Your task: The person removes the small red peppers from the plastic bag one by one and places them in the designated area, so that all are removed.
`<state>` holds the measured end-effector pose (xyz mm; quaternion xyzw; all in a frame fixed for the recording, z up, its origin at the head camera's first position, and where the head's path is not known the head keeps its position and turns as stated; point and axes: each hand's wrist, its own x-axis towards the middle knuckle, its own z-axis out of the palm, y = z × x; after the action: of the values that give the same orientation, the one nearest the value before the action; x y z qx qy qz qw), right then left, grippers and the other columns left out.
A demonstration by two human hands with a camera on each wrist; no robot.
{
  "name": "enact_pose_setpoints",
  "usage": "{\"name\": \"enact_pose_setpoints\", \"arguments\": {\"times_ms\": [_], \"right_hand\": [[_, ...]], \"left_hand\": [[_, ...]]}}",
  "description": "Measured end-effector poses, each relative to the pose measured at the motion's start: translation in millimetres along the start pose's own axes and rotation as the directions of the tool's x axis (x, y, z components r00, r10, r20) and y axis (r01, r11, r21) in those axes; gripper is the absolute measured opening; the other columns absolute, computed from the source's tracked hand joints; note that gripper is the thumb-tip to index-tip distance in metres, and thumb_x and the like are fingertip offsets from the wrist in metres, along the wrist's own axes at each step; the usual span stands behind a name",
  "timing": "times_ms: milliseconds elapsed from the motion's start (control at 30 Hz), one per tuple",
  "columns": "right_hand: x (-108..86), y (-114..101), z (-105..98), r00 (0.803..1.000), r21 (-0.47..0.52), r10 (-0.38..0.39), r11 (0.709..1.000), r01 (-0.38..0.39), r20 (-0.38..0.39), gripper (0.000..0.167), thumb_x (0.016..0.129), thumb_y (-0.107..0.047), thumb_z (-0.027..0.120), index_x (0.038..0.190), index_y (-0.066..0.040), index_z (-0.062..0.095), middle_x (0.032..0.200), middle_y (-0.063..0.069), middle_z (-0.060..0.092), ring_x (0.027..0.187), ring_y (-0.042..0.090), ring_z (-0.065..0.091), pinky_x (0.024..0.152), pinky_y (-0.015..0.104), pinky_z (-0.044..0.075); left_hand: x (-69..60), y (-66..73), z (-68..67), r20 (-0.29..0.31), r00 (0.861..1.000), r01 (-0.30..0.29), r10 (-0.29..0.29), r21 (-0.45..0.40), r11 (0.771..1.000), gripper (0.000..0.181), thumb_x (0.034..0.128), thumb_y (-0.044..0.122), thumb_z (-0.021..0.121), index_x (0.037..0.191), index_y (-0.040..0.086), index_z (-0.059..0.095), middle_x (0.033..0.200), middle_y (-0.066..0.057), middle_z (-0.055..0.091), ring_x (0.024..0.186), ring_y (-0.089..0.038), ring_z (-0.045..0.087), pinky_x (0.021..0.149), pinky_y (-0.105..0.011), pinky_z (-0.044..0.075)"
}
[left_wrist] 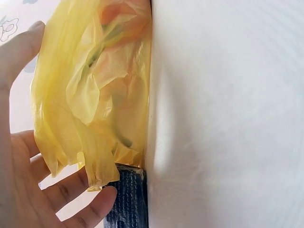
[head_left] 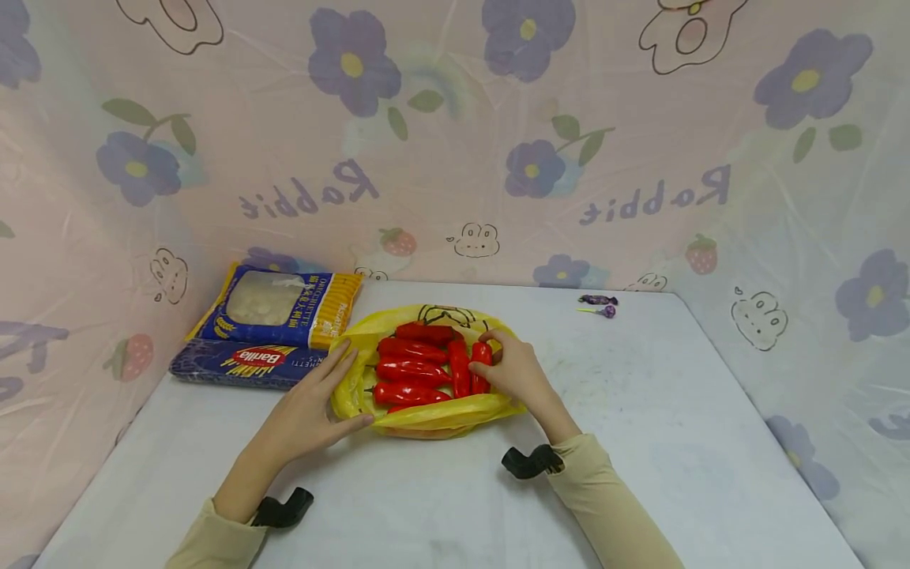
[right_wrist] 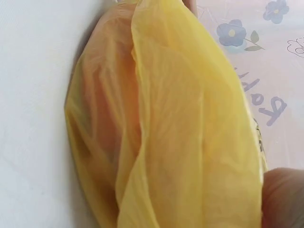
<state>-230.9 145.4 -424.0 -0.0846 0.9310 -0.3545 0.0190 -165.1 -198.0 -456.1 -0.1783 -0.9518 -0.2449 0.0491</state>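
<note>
Several red peppers (head_left: 411, 371) lie in the yellow bag (head_left: 462, 412), where the right hand (head_left: 519, 369) pinches the rightmost pepper (head_left: 481, 352) with bent fingers, while the left hand (head_left: 302, 415), fingers spread, should gently steady the rim (head_left: 344, 401).

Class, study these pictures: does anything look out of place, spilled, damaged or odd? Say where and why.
The word "Rabbit" on the backdrop reads backwards, as if mirrored. Nothing looks spilled: the red peppers lie inside the yellow bag.
</note>
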Motion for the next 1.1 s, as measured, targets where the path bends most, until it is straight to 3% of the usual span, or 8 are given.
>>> {"name": "enact_pose_setpoints", "arguments": {"times_ms": [233,467,767,867,933,1100], "right_hand": [[-2.8,-4.9,-3.4,1.0,0.004,-0.013,1.0,0.013,-0.013,0.044,0.092,-0.019,0.084,0.131,-0.011,0.067,0.113,0.019,0.077,0.101,0.032,0.076,0.08,0.043,0.067],[-2.4,-6.6,-4.5,0.999,0.023,-0.044,0.999,0.044,-0.004,0.046,0.092,-0.021,0.085,0.134,-0.014,0.066,0.12,0.018,0.075,0.107,0.034,0.075,0.081,0.043,0.067],[-2.2,-10.4,-7.9,0.986,0.114,-0.158,0.98,0.162,-0.042,0.046,0.092,-0.026,0.085,0.134,-0.018,0.068,0.119,0.015,0.078,0.107,0.033,0.077,0.078,0.039,0.067],[-3.4,-12.9,-9.7,0.979,0.125,-0.19,0.972,0.198,-0.07,0.049,0.092,-0.028,0.085,0.137,-0.019,0.067,0.116,0.013,0.078,0.1,0.029,0.077,0.074,0.034,0.065],[-4.1,-14.1,-10.9,0.975,0.135,-0.204,0.967,0.215,-0.092,0.05,0.092,-0.029,0.085,0.138,-0.02,0.067,0.114,0.012,0.079,0.086,0.025,0.075,0.067,0.029,0.061],[-4.2,-15.5,-14.1,0.966,0.198,-0.212,0.951,0.24,-0.151,0.05,0.092,-0.029,0.086,0.138,-0.021,0.067,0.115,0.015,0.078,0.06,0.02,0.057,0.053,0.024,0.048]], "left_hand": [[-1.4,1.0,-0.4,0.006,1.0,-0.002,0.002,0.003,1.0,0.109,0.0867,0.071,0.075,0.167,0.008,0.034,0.177,-0.01,0.02,0.156,-0.047,0.031,0.118,-0.07,0.038],[-3.0,-0.8,0.7,0.004,1.0,-0.003,0.003,0.002,1.0,0.109,0.0867,0.07,0.075,0.166,0.007,0.034,0.178,-0.01,0.02,0.156,-0.047,0.031,0.117,-0.071,0.038],[-3.3,0.5,-1.2,-0.007,1.0,-0.015,0.015,0.005,1.0,0.109,0.0871,0.069,0.076,0.166,0.006,0.034,0.177,-0.012,0.021,0.155,-0.048,0.031,0.117,-0.071,0.038],[-3.1,0.8,-2.1,-0.009,1.0,-0.018,0.018,0.006,1.0,0.109,0.0872,0.069,0.076,0.166,0.006,0.034,0.177,-0.012,0.021,0.155,-0.049,0.031,0.116,-0.071,0.038],[-2.7,1.2,-2.4,-0.008,1.0,-0.016,0.016,0.007,1.0,0.11,0.0868,0.069,0.076,0.167,0.007,0.033,0.177,-0.012,0.021,0.155,-0.048,0.031,0.116,-0.071,0.038],[-1.2,0.4,-2.3,-0.001,1.0,-0.013,0.013,0.004,1.0,0.113,0.0851,0.07,0.077,0.167,0.007,0.031,0.177,-0.011,0.019,0.156,-0.048,0.03,0.117,-0.07,0.038]]}}
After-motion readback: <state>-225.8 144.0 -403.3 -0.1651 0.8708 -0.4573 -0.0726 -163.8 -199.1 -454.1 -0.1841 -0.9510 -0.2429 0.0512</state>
